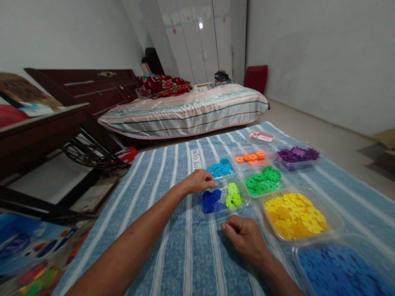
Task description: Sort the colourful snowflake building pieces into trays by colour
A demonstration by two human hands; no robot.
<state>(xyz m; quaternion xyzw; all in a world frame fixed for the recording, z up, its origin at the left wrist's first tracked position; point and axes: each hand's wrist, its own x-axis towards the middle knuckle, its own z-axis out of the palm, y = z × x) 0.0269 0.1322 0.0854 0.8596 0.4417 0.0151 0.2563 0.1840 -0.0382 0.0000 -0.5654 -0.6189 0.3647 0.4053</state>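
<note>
A: Where is the left hand (200, 181)?
B: Fingers curled together over the small clear tray (243, 202) of dark blue pieces (211, 200) and lime pieces (233, 195).

A: The right hand (245, 238)?
B: Just in front of that tray, loosely closed on the striped cloth (173, 172); its contents cannot be told.

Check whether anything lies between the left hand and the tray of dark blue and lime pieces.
Nothing visible does. The left hand already rests at the far left edge of the tray, fingers curled just above the dark blue pieces; only striped cloth lies around it.
</note>
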